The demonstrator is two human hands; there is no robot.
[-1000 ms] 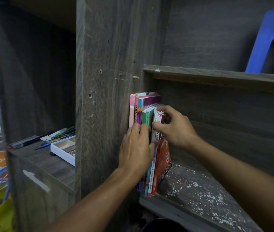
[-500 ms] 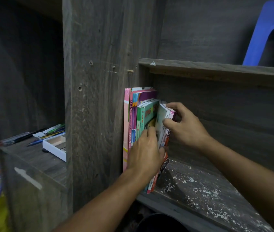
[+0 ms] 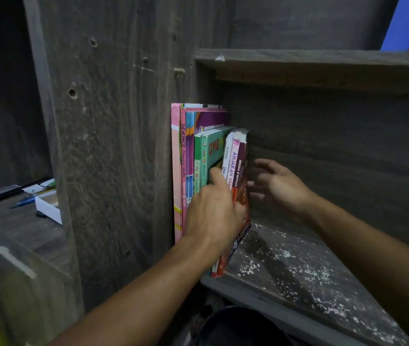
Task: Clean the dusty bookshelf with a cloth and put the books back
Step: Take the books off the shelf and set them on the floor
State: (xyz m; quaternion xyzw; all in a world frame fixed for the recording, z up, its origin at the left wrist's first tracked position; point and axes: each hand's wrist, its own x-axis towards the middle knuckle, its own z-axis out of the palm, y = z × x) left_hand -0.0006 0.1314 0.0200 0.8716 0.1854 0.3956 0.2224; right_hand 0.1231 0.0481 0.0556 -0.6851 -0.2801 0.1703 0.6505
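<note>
Several fingers [image 3: 215, 176] of your left hand [image 3: 212, 212] lie up the spines, thumb hooked round the red cover, gripping the right end of the books [image 3: 211, 146], which stand upright at the left end of the speckled shelf [image 3: 298, 260], while your right hand [image 3: 279, 187] hovers spread, blurred, just right of them.

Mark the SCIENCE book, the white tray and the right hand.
SCIENCE book [image 3: 183, 156]: head view, on its pink spine.
white tray [image 3: 47, 211]: head view, on its near white wall.
right hand [image 3: 279, 186]: head view, on the middle of the hand.
</note>
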